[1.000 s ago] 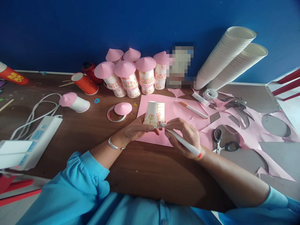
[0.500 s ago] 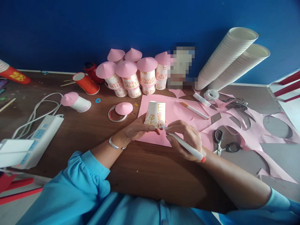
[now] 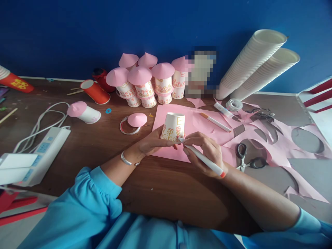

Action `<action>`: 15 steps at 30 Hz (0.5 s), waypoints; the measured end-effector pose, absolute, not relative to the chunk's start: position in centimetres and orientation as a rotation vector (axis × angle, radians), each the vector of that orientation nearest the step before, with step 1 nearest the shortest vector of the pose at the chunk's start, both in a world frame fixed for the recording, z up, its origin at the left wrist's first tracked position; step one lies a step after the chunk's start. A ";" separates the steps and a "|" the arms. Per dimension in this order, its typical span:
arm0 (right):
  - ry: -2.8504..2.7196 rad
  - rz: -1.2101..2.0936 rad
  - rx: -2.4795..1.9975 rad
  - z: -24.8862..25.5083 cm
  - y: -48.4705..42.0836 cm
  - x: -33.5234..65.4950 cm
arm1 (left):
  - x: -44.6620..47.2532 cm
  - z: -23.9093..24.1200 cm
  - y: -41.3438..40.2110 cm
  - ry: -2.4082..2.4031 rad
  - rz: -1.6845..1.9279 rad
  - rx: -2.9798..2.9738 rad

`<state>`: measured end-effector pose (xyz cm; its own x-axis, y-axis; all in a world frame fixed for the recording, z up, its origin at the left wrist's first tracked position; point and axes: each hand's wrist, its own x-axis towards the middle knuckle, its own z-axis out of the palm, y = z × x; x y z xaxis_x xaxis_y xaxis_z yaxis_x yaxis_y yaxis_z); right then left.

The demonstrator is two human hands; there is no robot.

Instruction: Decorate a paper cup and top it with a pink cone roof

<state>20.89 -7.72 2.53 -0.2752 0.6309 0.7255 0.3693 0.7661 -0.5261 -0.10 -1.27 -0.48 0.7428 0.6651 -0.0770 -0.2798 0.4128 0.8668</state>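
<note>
My left hand (image 3: 153, 142) is closed around the lower part of a white paper cup (image 3: 174, 125), which bears drawn flowers and a window in orange and red. In my right hand (image 3: 207, 152) is a white marker (image 3: 204, 160) with a red end, its tip at the cup's lower right edge. Whether the tip touches the cup is hard to tell. Beneath both lies a pink paper sheet (image 3: 168, 155). A second marker with an orange cap (image 3: 215, 122) rests on that sheet.
Several decorated cups with pink cone roofs (image 3: 140, 76) stand against the wall. To the right are scissors (image 3: 242, 157), pink scraps (image 3: 280, 157), clear tape (image 3: 234, 104) and tall cup stacks (image 3: 252, 58). A power strip (image 3: 49, 148), a roofed cup (image 3: 90, 114) and a tape ring (image 3: 124, 129) lie left.
The cup has shifted slightly right and tilted a little in my left hand. My right hand and the marker have moved only slightly.
</note>
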 end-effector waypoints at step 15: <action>-1.830 0.340 -0.696 2.3 -7.7 21.4 | 0.0 -0.1 -1.2 0.408 0.623 1.010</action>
